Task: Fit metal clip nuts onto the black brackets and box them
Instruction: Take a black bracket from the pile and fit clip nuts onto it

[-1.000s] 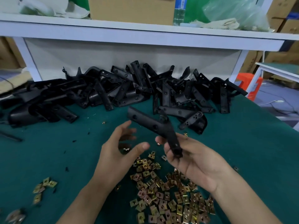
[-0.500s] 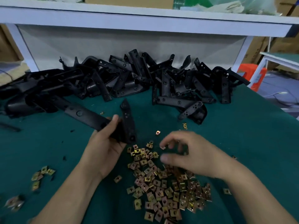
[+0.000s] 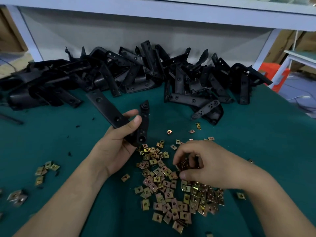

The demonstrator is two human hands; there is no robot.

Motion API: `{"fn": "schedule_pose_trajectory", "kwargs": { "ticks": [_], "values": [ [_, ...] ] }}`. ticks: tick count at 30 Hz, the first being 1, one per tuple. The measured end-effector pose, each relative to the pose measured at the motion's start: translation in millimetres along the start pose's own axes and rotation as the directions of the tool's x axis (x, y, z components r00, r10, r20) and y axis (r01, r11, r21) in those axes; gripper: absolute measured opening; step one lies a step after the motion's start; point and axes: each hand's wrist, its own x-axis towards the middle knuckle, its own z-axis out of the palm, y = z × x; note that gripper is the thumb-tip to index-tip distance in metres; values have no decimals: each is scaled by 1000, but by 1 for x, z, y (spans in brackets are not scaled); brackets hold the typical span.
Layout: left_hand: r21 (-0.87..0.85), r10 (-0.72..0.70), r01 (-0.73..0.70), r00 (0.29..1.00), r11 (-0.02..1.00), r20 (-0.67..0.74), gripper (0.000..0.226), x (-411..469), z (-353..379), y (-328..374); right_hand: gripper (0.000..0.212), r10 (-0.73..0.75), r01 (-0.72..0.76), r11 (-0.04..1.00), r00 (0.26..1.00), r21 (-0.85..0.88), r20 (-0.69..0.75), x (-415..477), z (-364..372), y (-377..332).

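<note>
My left hand [image 3: 118, 144] grips a black V-shaped bracket [image 3: 109, 110] near its bend, holding it up over the green table mat [image 3: 256, 142]. One arm of the bracket points up and left, the other stands nearly upright. My right hand [image 3: 205, 165] is down on the pile of brass-coloured clip nuts [image 3: 171, 199], with its curled fingers and thumb pinching several of them. A long heap of black brackets [image 3: 136, 77] lies across the back of the table.
A white shelf [image 3: 171, 14] overhangs the back of the table on white legs. Small clusters of clip nuts [image 3: 46, 170] lie at the left, and a few stray ones sit near the bracket heap. An orange object [image 3: 277, 74] stands past the right edge.
The bracket passed from my right hand to my left. My right hand dropped onto the clip nut pile and closed its fingers on some nuts. The view tilted downward.
</note>
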Motion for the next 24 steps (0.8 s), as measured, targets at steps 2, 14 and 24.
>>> {"fn": "schedule_pose_trajectory", "kwargs": {
  "ticks": [2,14,24],
  "values": [
    [31,-1,0,999,1000,43,24,0,0,-1,24,-21,21,1000,1000,-19,-6,0,2,0],
    [150,27,-39,997,988,76,50,0,2,0,16,-80,80,997,988,-4,-133,9,25,-12],
    [214,30,-43,998,976,63,54,-1,3,-1,13,-135,121,989,974,-88,-184,13,31,-24]
  ]
}}
